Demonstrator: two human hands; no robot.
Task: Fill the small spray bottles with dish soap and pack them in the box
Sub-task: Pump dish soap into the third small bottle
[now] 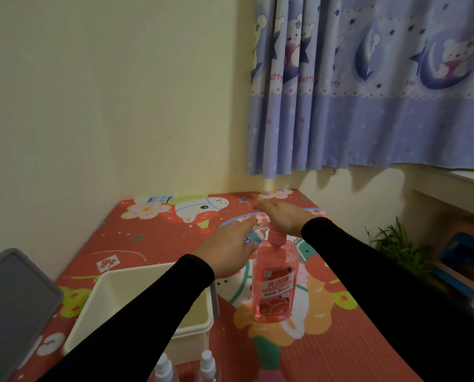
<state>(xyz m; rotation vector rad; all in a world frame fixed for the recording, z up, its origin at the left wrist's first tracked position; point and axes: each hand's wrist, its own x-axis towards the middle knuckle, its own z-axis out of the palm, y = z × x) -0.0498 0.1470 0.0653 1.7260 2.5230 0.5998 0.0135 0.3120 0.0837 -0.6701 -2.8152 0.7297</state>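
**Soap pump pressed over a small bottle**

Two capped spray bottles (186,368) stand nearest, at 6 o'clock on the tabletop (340,340). Left hand (227,248) grips a small bottle (255,235) at the pink dish soap bottle (274,282) spout. Right hand (282,217), fingers flat, presses the pump. White box (114,299) sits at 8 o'clock.

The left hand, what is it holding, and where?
The left hand grips a small spray bottle around its body, tipped at the dish soap bottle's pump. The right hand presses that pump.

Upright pink dish soap bottle (273,282) on the mat, cream box (114,293) beside, small clear spray bottles (186,368) nearer.
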